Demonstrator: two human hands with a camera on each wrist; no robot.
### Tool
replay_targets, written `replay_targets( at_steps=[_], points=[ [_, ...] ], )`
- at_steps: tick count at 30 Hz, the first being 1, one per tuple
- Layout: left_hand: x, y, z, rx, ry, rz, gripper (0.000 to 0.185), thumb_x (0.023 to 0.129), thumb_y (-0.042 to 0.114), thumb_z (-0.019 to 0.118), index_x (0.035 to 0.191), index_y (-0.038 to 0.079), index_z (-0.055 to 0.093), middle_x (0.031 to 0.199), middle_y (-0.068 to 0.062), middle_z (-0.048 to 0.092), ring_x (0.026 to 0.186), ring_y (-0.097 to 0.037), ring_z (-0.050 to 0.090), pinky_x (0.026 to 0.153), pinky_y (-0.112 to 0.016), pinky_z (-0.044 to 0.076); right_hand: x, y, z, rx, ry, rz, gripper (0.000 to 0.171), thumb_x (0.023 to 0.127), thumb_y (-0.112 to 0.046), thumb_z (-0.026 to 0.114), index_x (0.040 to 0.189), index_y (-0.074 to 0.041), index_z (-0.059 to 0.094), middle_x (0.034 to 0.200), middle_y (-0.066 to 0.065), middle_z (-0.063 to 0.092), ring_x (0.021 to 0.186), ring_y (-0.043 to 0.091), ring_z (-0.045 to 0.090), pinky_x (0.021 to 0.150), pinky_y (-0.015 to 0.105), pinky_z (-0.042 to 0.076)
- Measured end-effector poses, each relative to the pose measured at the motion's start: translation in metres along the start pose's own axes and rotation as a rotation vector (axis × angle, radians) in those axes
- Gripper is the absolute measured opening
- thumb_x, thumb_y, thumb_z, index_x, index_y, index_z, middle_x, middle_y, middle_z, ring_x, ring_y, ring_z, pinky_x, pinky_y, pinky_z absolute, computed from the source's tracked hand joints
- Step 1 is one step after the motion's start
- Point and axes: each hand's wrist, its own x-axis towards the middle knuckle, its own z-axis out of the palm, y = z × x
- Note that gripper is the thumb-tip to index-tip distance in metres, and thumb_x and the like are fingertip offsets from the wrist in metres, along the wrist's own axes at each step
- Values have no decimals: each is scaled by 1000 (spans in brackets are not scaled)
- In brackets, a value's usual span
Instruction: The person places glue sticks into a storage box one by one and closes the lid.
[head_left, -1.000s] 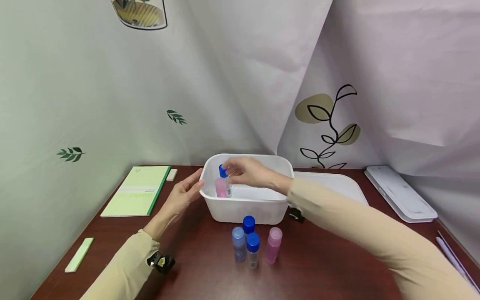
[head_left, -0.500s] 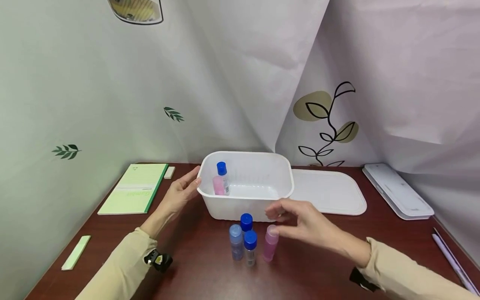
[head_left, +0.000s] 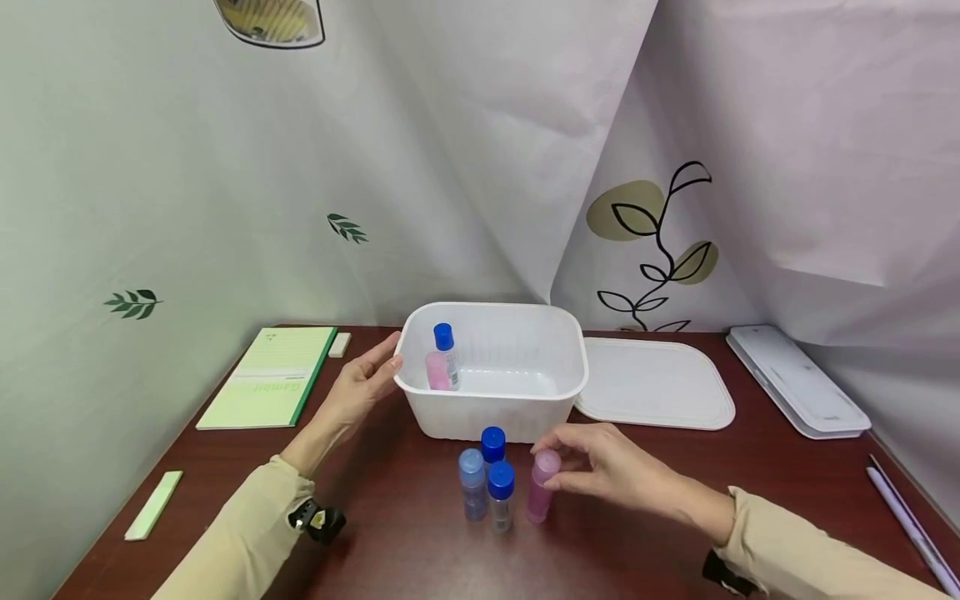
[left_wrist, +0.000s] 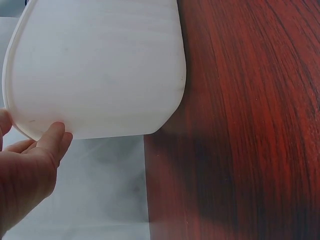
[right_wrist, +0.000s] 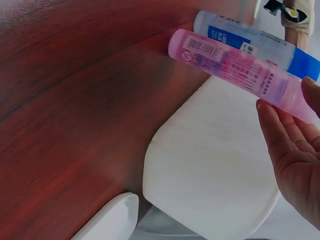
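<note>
Now R hand (head_left: 600, 467) is down at the bottle cluster, lower centre of frame; a sec ago it was inside the tub (head_left: 491, 392) leaving the blue-capped bottle (head_left: 445, 358), which stands there beside a pink one. Fingers close narrow round the pink bottle's (head_left: 542, 487) cap, seemingly pinching it; bottle upright on table. L hand (head_left: 360, 387) unmoved, fingers straight against tub's left wall. Reads as next bottle being taken; three blue-capped bottles (head_left: 487, 483) wait beside it.
</note>
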Motion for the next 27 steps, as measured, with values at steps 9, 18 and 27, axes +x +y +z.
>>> replay_targets(
  at_steps=[9, 18, 27],
  points=[
    [0, -1, 0, -15, 0, -2, 56, 100, 19, 48, 148, 1, 24, 154, -13, 26, 133, -31, 36, 98, -30, 43, 20, -30, -49, -2, 68, 17, 26, 83, -7, 70, 107, 0, 63, 87, 4, 68, 80, 7, 62, 68, 25, 58],
    [1, 0, -1, -5, 3, 0, 57, 100, 20, 47, 148, 1, 24, 154, -12, 26, 132, -31, 37, 98, -30, 43, 80, -53, -95, 8, 287, 82, 32, 85, -3, 68, 116, 2, 61, 94, 13, 65, 78, 13, 64, 71, 24, 58],
    [-1, 0, 0, -1, 10, -3, 56, 99, 20, 48, 148, 2, 25, 153, -12, 26, 132, -31, 38, 98, -30, 43, 137, 9, -58, -106, 246, 215, 31, 83, -2, 69, 113, 4, 63, 104, 19, 67, 95, 29, 66, 83, 32, 56]
  ],
)
